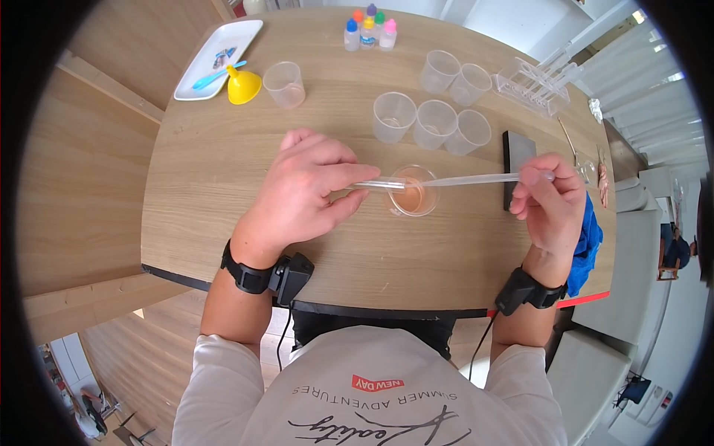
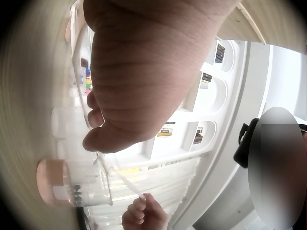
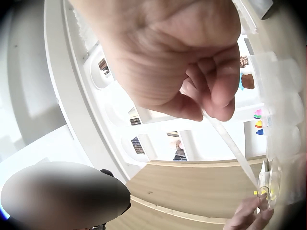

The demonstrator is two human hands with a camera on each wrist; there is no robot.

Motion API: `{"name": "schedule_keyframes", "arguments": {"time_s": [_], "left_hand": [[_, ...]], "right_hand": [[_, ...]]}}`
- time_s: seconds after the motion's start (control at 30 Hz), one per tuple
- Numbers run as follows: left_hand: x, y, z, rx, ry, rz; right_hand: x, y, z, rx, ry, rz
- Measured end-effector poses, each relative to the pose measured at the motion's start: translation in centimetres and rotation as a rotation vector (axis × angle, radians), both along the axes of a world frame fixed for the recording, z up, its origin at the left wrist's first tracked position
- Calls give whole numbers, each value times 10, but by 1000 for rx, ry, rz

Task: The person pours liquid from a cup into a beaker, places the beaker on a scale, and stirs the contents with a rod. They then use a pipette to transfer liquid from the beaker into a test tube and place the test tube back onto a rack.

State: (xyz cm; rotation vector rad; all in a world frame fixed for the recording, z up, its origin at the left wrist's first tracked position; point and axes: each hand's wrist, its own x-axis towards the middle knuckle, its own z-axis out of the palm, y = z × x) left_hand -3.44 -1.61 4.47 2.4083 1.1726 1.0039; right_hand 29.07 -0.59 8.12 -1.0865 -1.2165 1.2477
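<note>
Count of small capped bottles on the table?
6 visible, clustered near the far edge of the table: blue cap, yellow cap and pink cap in front; orange cap, purple cap and green cap behind. Others could be hidden.

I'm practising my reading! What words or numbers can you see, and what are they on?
"NEW DAY": white T-shirt.
"SUMMER ADVENTURES": same T-shirt.
Big script, same T-shirt: maybe "Reality"; the rest I can't read.
Dark marks at the plastic cup: too blurred to read.
Print on the yellow-capped dropper bottle: too small.
Book spines: too small.
</note>
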Motion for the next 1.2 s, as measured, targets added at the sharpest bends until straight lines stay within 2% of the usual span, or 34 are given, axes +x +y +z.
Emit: {"name": "schedule_keyframes", "arguments": {"time_s": [0.07,0.17,0.23,0.3,0.4,0.63,0.73,0.8,0.9,1.03,1.2], "left_hand": [[0,0,0,-2,0,5],[0,-1,0,-4,-7,3],[-1,0,0,-2,1,-1],[0,1,-1,3,-2,-6],[0,0,-1,8,-3,-8],[-1,1,-1,8,4,-8],[0,1,-1,14,-1,-11],[0,1,0,13,1,-10],[0,0,0,14,4,-7],[0,1,0,21,5,-3],[0,0,1,9,0,2]], "right_hand": [[3,0,2,4,48,0],[-1,-4,1,24,-18,-52],[-23,-13,3,104,-227,-8],[-37,-19,-2,97,-227,-12],[-44,-20,-5,214,-492,73],[-44,-18,-13,220,-584,87],[-42,-15,-14,129,-488,120],[-43,-14,-13,-3,-272,30],[-26,-3,-6,-125,-227,15],[-4,8,-9,-128,-34,-12],[6,10,-5,-88,44,-32]]}}
